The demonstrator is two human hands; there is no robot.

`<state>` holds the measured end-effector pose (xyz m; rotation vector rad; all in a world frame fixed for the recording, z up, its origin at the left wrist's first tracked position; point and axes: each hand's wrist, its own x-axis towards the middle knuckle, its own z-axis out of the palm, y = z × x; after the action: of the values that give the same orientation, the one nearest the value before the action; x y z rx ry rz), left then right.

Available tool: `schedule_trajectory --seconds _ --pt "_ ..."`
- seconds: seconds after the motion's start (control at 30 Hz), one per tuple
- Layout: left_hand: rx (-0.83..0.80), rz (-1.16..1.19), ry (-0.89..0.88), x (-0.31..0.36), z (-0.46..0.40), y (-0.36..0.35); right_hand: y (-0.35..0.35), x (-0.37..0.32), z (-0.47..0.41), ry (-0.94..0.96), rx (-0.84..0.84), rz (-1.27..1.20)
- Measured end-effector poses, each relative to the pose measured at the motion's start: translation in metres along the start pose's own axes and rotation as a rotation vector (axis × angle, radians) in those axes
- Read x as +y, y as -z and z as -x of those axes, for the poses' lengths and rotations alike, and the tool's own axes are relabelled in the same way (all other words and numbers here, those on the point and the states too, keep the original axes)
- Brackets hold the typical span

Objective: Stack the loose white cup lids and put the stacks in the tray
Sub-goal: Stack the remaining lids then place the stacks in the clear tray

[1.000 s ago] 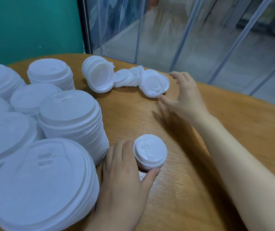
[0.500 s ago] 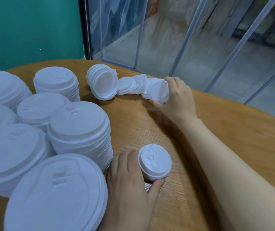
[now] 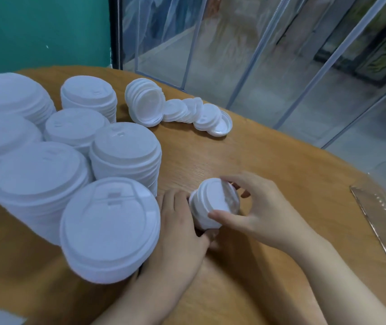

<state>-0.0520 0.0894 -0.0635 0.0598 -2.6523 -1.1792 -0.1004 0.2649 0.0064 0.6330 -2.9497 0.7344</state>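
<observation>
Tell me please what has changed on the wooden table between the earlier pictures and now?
The right hand took one white plastic lid from the far loose row of small white lids, carried it toward the person, and now holds it on the small white lid stack. The left hand still holds that stack. The tall stacks of large white lids stayed in place.
</observation>
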Motion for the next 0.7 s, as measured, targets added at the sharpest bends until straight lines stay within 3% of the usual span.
schedule_trajectory --seconds 0.7 --pt "-0.007 -0.014 -0.017 0.001 0.0 -0.002 -0.002 -0.019 -0.004 -0.092 -0.282 0.169"
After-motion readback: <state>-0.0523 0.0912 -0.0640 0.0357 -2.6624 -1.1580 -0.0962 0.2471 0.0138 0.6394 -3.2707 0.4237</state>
